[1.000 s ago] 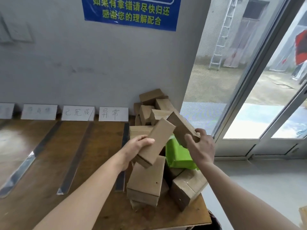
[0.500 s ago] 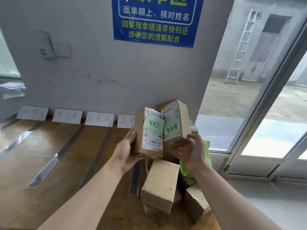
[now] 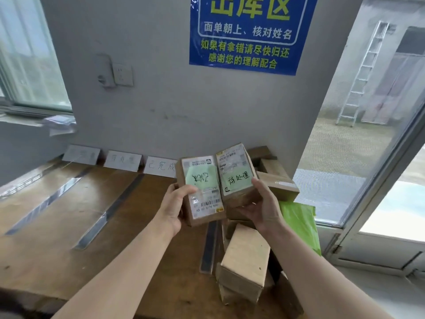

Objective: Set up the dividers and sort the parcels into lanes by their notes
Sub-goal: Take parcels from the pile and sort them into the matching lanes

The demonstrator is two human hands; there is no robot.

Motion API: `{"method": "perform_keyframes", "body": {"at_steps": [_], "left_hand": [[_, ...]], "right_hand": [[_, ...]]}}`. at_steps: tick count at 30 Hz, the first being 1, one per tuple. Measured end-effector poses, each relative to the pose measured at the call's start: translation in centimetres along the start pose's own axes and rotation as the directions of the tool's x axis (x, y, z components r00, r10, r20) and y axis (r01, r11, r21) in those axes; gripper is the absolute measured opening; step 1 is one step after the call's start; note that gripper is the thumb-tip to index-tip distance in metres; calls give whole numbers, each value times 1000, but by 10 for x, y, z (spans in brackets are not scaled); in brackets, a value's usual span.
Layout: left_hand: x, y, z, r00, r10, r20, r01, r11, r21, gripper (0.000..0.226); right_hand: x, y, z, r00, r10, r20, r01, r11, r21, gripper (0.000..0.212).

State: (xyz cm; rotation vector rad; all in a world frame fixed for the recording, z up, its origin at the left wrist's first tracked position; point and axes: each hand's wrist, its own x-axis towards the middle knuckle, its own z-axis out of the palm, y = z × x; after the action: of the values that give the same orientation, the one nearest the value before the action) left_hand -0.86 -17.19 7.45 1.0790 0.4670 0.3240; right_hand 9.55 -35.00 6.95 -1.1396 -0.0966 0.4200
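Left hand point(image 3: 172, 208) grips one noted parcel point(image 3: 202, 192), right hand point(image 3: 264, 206) another point(image 3: 236, 176), both raised over the table point(image 3: 57, 249); dividers point(image 3: 101, 224) laid, lanes unfilled, pile point(image 3: 246, 261) unsorted.

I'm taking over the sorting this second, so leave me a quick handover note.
The left hand grips the left parcel, the right hand grips the right parcel, both with green notes showing.
The dividers lie across the table; lane cards stand against the wall.
Done: dividers and cards appear set.
Left: lane these two by their notes, then sort the pile at the table's right end.
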Motion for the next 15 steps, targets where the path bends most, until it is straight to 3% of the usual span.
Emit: {"method": "perform_keyframes", "body": {"at_steps": [4,8,12,15], "left_hand": [[4,8,-19,1000,9,21,-7,997,-82,68],[14,24,-37,999,21,-25,-23,997,-75,57],[22,42,-67,997,68,-46,-71,996,-62,69],[32,55,-92,997,53,-58,-56,998,-40,60]], "right_hand": [[-6,6,26,996,34,78,-32,999,-27,59],[-5,7,57,990,39,134,-30,997,-69,55],[5,16,85,994,75,81,-65,990,-122,35],[15,33,107,994,109,17,-106,986,-128,19]]}}
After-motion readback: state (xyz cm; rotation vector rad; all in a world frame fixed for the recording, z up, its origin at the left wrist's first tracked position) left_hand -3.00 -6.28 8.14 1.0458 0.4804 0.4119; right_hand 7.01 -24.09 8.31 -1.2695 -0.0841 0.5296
